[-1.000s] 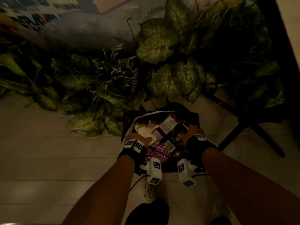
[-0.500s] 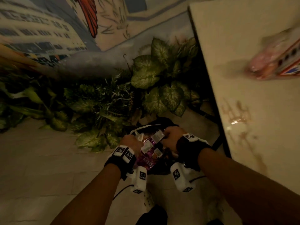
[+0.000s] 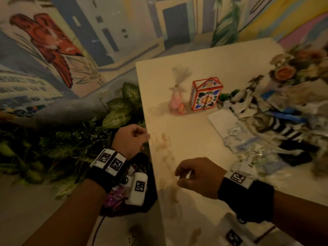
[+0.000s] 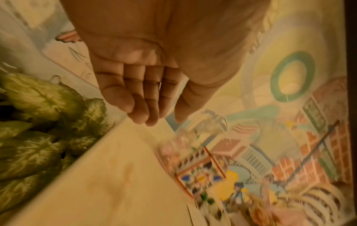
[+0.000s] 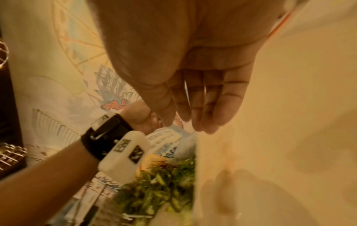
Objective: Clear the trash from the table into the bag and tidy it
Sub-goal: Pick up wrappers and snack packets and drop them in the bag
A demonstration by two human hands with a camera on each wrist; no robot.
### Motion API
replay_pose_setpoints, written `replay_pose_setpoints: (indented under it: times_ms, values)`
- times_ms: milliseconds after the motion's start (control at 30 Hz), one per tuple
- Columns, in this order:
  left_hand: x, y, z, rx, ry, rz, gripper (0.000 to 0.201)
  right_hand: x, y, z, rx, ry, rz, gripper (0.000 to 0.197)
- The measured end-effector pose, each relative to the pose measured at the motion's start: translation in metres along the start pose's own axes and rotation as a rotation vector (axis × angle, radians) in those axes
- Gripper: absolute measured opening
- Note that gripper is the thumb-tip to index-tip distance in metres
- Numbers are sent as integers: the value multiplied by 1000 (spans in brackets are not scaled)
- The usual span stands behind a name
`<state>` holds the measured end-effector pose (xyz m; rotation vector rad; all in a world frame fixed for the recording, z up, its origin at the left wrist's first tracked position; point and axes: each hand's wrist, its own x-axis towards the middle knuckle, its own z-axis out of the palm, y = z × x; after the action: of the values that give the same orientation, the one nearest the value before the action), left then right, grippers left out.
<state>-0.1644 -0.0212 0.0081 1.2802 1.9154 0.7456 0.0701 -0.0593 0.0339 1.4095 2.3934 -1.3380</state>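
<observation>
The black trash bag sits on the floor by the table's left edge, with pink wrappers showing inside it. My left hand hovers above the bag beside the table edge, fingers loosely curled and empty; the left wrist view shows its relaxed fingers. My right hand hangs over the cream table, also empty, fingers relaxed. A heap of wrappers and plastic trash lies on the table's right side.
A patterned red-edged box and a small pink tied pouch stand mid-table. Flowers are at the far right. Brownish stains mark the table's left part. Leafy plants line the painted wall.
Both hands have let go of the bag on the floor and risen to table height. The view has swung up from the bag to the tabletop.
</observation>
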Motion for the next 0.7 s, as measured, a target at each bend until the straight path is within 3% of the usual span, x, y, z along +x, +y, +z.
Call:
replay_pose_setpoints:
  times_ms: [200,367,567,700]
  values:
    - [-1,46,73,41,-95,-40,12,-45,95,-65,-159,89,120,16]
    - [4,70,115,190,-180,-10,14,-52,146,-111,-293,126,301,28]
    - [18,98,158,430,-274,125,38,-60,177,-113,-389,151,387,53]
    - [21,116,186,624,-386,351,63,-60,190,-109,-433,123,406,82]
